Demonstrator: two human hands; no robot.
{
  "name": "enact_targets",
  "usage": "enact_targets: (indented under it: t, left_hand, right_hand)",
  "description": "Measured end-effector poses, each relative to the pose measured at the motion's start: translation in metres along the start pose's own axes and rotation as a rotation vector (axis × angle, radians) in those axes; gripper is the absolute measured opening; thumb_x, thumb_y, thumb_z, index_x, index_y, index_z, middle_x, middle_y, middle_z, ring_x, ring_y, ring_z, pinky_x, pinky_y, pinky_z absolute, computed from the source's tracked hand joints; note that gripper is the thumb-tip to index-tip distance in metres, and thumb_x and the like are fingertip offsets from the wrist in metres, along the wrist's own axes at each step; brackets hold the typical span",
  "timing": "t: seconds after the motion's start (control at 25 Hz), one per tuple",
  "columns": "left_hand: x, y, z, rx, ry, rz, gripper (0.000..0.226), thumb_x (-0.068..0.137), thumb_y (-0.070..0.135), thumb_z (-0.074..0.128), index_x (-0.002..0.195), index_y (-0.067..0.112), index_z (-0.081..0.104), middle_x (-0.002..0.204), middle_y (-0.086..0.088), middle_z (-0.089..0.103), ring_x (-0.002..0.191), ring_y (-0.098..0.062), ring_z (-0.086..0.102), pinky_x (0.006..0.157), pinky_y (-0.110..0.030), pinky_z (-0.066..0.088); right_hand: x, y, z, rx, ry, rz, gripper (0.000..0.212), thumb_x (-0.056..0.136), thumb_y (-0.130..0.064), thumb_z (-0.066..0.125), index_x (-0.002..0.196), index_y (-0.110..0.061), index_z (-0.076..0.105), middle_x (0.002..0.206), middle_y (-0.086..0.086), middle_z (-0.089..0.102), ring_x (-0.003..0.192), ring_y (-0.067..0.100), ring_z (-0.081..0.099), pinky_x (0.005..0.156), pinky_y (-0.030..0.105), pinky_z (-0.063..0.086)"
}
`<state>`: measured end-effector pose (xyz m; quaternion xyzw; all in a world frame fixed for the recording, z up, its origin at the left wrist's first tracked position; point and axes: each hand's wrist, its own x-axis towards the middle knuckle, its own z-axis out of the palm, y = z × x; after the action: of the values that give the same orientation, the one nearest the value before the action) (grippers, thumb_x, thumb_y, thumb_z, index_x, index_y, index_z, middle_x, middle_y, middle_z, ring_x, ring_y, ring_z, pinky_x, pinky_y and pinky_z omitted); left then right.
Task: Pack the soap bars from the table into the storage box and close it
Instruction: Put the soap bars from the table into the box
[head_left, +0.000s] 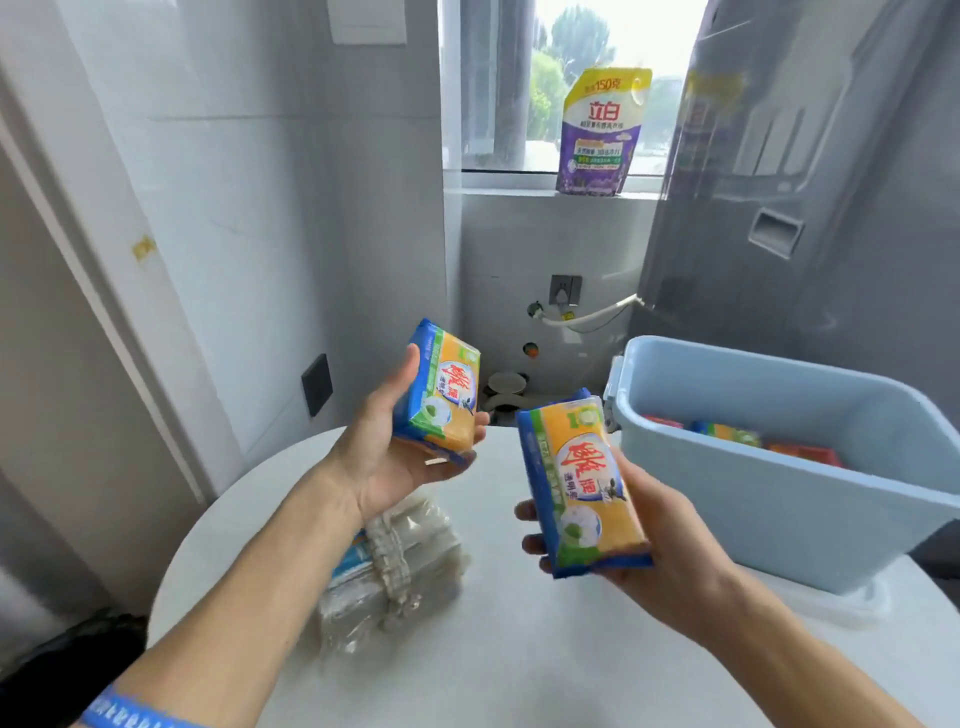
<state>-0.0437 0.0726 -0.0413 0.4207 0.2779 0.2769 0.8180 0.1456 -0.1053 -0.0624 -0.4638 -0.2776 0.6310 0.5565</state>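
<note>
My left hand (387, 457) grips one soap bar (441, 392), my right hand (660, 540) another (584, 480); next I judge both go into the open box (769, 499).

Two yellow-blue wrapped soap bars (439, 395) (582, 483) held aloft; open blue storage box (779, 499) holds more bars.

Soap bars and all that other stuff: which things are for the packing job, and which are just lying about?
For the job:
soap bar in left hand
soap bar in right hand
blue storage box
soap bars already inside

Just lying about:
detergent pouch on the windowsill
clear plastic bundle on the table
</note>
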Motion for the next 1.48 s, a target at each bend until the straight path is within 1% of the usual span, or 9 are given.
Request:
enact_targets:
  t: [0.2, 0.36, 0.52, 0.72, 0.84, 1.0, 1.12, 1.28, 1.48]
  left_hand:
    - [0.002, -0.025, 0.089, 0.096, -0.133, 0.050, 0.041, 0.081, 0.029, 0.065, 0.115, 0.007, 0.072, 0.113, -0.022, 0.072, 0.097, -0.034, 0.071, 0.073, -0.041, 0.061]
    - [0.020, -0.027, 0.166, 0.310, -0.007, 0.207, 0.034, 0.078, 0.035, 0.075, 0.099, 0.008, 0.077, 0.098, -0.017, 0.078, 0.082, -0.030, 0.075, 0.068, -0.044, 0.062]
    - [0.066, -0.035, 0.223, 0.895, 0.254, 0.340, 0.045, 0.077, 0.039, 0.073, 0.114, 0.017, 0.057, 0.104, -0.002, 0.068, 0.092, -0.026, 0.069, 0.079, -0.039, 0.058]
    - [0.113, -0.051, 0.235, 1.459, 0.201, 0.152, 0.027, 0.089, 0.021, 0.049, 0.116, 0.021, 0.043, 0.115, -0.011, 0.061, 0.100, -0.032, 0.056, 0.077, -0.037, 0.048]
    - [0.118, -0.069, 0.231, 1.697, 0.161, 0.092, 0.023, 0.089, 0.012, 0.042, 0.112, 0.015, 0.041, 0.109, -0.012, 0.057, 0.093, -0.031, 0.048, 0.068, -0.036, 0.038]
    - [0.116, -0.064, 0.233, 1.876, 0.054, 0.401, 0.027, 0.080, 0.003, 0.052, 0.104, 0.014, 0.058, 0.112, -0.007, 0.063, 0.093, -0.029, 0.054, 0.069, -0.033, 0.041]
    - [0.116, -0.061, 0.227, 1.863, -0.188, 0.298, 0.035, 0.078, 0.006, 0.047, 0.092, 0.020, 0.077, 0.101, -0.001, 0.073, 0.089, -0.023, 0.062, 0.075, -0.034, 0.053]
    - [0.115, -0.065, 0.225, 1.863, -0.116, 0.140, 0.032, 0.079, 0.012, 0.042, 0.081, 0.010, 0.074, 0.083, -0.008, 0.070, 0.073, -0.026, 0.056, 0.063, -0.033, 0.046]
    - [0.063, -0.059, 0.183, 1.480, -0.168, 0.637, 0.026, 0.086, 0.010, 0.053, 0.095, 0.020, 0.075, 0.105, 0.009, 0.070, 0.101, -0.013, 0.060, 0.087, -0.019, 0.045]
  right_hand:
    - [-0.051, -0.050, -0.020, -0.071, 0.147, -0.225, 0.043, 0.069, -0.049, 0.076, 0.096, -0.016, 0.081, 0.104, 0.020, 0.077, 0.073, 0.033, 0.076, 0.042, 0.028, 0.054]
    - [-0.093, -0.111, -0.059, -0.379, 0.555, -0.455, 0.039, 0.065, -0.048, 0.076, 0.091, -0.019, 0.078, 0.080, 0.005, 0.080, 0.059, 0.017, 0.074, 0.038, 0.026, 0.046]
    - [-0.084, -0.143, -0.114, -1.023, 1.045, -0.308, 0.060, 0.073, -0.042, 0.074, 0.125, -0.029, 0.047, 0.095, -0.001, 0.065, 0.082, 0.024, 0.063, 0.064, 0.038, 0.054]
    - [-0.044, -0.121, -0.159, -1.362, 0.923, 0.038, 0.040, 0.090, -0.030, 0.054, 0.124, -0.013, 0.041, 0.108, 0.013, 0.065, 0.090, 0.035, 0.059, 0.073, 0.038, 0.048]
    - [-0.040, -0.124, -0.165, -1.350, 0.855, 0.115, 0.028, 0.089, -0.027, 0.055, 0.109, -0.011, 0.044, 0.100, 0.011, 0.062, 0.085, 0.032, 0.056, 0.060, 0.034, 0.041]
    - [-0.038, -0.130, -0.169, -2.041, 0.795, 0.015, 0.023, 0.081, -0.007, 0.058, 0.100, -0.018, 0.064, 0.107, 0.002, 0.070, 0.089, 0.027, 0.061, 0.060, 0.031, 0.039]
    - [-0.038, -0.132, -0.182, -1.993, 0.392, -0.002, 0.038, 0.080, -0.012, 0.054, 0.103, -0.039, 0.070, 0.116, -0.017, 0.067, 0.108, 0.022, 0.056, 0.077, 0.034, 0.042]
    - [-0.029, -0.130, -0.191, -1.915, 0.517, 0.064, 0.031, 0.077, -0.016, 0.053, 0.088, -0.035, 0.076, 0.111, -0.008, 0.071, 0.106, 0.022, 0.055, 0.077, 0.035, 0.043]
    - [-0.036, -0.128, -0.161, -1.774, 0.634, -0.411, 0.032, 0.081, -0.003, 0.055, 0.097, -0.020, 0.077, 0.113, 0.001, 0.074, 0.107, 0.032, 0.059, 0.093, 0.040, 0.049]
